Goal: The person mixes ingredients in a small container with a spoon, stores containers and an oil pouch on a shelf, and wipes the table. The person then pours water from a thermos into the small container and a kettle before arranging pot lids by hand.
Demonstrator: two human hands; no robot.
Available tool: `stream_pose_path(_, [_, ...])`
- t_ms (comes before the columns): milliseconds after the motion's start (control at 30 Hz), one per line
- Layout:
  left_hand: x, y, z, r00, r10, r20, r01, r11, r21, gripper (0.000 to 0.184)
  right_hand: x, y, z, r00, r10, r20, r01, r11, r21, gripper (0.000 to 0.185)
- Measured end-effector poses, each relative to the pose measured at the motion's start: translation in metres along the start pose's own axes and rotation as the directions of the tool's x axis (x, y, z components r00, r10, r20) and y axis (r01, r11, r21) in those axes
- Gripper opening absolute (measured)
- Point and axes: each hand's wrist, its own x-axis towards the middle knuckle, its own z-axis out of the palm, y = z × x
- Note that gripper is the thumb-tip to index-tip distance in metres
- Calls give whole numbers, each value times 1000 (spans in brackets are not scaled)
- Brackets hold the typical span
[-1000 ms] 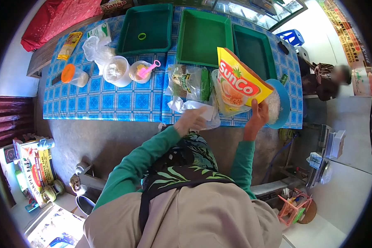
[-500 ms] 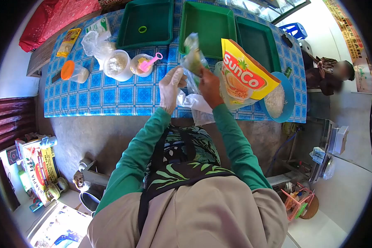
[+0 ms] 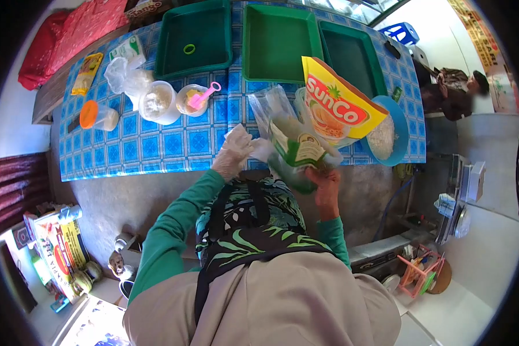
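Observation:
A clear plastic bag with green printing (image 3: 299, 149) hangs over the table's front edge, its lower end in my right hand (image 3: 325, 183), whose fingers are closed on it. My left hand (image 3: 230, 161), in a thin clear glove, is closed on crumpled white plastic (image 3: 240, 138) at the table edge, left of the bag. Just behind the bag, a yellow SunCo pouch (image 3: 337, 106) stands in a clear container. To its right sits a blue bowl (image 3: 402, 135) of white shreds.
Green trays (image 3: 279, 43) line the back of the blue checked tablecloth (image 3: 176, 144). At left are a white tub (image 3: 158, 102), a cup with a pink scoop (image 3: 199, 102), an orange-lidded jar (image 3: 100, 116) and a yellow packet (image 3: 87, 74). Another person (image 3: 452, 92) is at far right.
The green-printed bag was lifted off the table by my right hand and has come down to the front edge. My left hand has moved lower and now holds the white plastic.

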Motion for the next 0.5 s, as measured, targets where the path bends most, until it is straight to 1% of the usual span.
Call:
stream_pose_path(33, [-3,-10,2,998,55,-2,-55,998,-31,34,-4,16,-13,986,163,-40,-160,984,77,19])
stream_pose_path(67, [-5,-19,3,993,114,-6,-114,992,-63,32,-8,33,-23,945,320,-68,-306,938,164,20])
stream_pose_path(100, [-4,-28,2,990,141,-3,-141,988,-70,32,-9,54,-29,946,310,-93,-291,941,173,20])
stream_pose_path(167, [9,-42,4,986,162,40,-149,963,-223,30,-3,90,-30,870,417,-264,-374,906,200,26])
stream_pose_path(233, [26,-48,-1,970,240,47,-221,941,-256,28,7,99,-15,861,292,-416,-251,956,151,38])
stream_pose_path(267, [35,-49,-1,959,277,59,-251,929,-273,26,8,102,-11,846,273,-459,-225,962,157,38])
stream_pose_path(300, [41,-47,3,944,323,61,-293,911,-289,26,9,105,-6,797,341,-499,-259,939,228,37])
stream_pose_path(333, [46,-46,6,957,288,24,-270,921,-282,25,11,103,-1,747,408,-525,-283,910,304,37])
stream_pose_path(367, [49,-46,8,969,247,-12,-241,931,-276,24,9,102,3,734,397,-552,-255,913,318,37])
stream_pose_path(400, [52,-50,13,960,279,-7,-270,920,-285,24,4,92,10,698,399,-595,-283,916,283,38])
stream_pose_path(433, [54,-53,19,962,274,-18,-274,950,-152,23,0,86,11,662,401,-633,-316,916,248,39])
stream_pose_path(467, [54,-57,25,963,266,-35,-266,964,-13,22,-3,91,4,654,395,-645,-303,918,256,39])
stream_pose_path(500, [55,-58,30,981,190,-28,-189,982,16,19,-7,100,-8,717,490,-496,-342,867,361,43])
